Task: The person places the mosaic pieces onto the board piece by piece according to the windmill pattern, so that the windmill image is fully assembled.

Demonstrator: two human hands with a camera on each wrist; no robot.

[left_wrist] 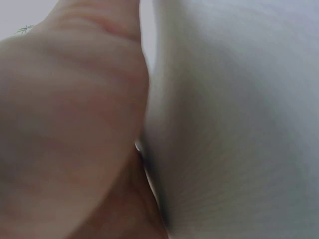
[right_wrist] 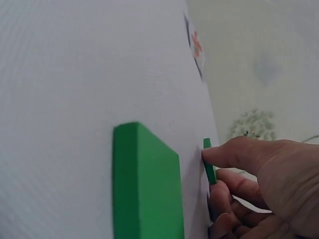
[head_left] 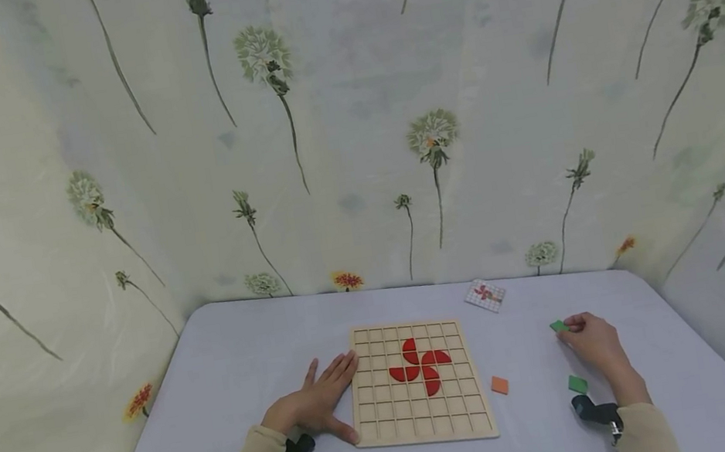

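Note:
A wooden grid board [head_left: 391,417] lies at the middle of the table, with several red quarter-round pieces [head_left: 431,380] set in a pinwheel in its cells. My left hand [head_left: 314,401] rests flat with fingers spread, its fingertips and thumb at the board's left edge; the left wrist view shows mostly blurred palm. To the right, my right hand [head_left: 593,340] pinches a green square tile [right_wrist: 209,167] between thumb and fingers, close over the table. Nearer me lies a second green tile [head_left: 577,384], large in the right wrist view. An orange square tile [head_left: 499,384] sits just right of the board.
Behind the board, toward the right, lies a small pattern card [head_left: 485,295] printed with a red pinwheel on a grid. The white table [head_left: 245,337] meets a flower-printed curtain [head_left: 350,142] at its back and sides.

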